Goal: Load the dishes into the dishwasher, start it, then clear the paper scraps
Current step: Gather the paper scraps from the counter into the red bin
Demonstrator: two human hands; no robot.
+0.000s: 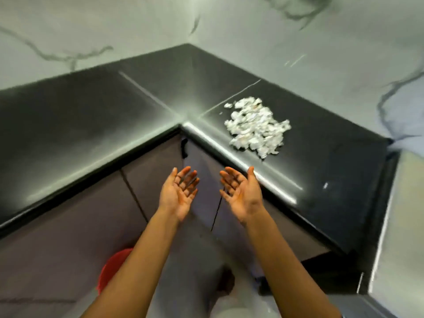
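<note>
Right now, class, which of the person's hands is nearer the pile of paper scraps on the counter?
Right. The right hand hovers palm up beside the counter edge, just short of the paper scraps; the left hand is further left.

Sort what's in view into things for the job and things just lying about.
For the job: paper scraps; left hand and right hand, both empty; counter under the scraps.
Just there: cupboard doors; marbled wall; red container on the floor, purpose unclear.

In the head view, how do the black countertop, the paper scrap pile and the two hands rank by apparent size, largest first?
1. black countertop
2. paper scrap pile
3. left hand and right hand: alike, not ranked
</note>
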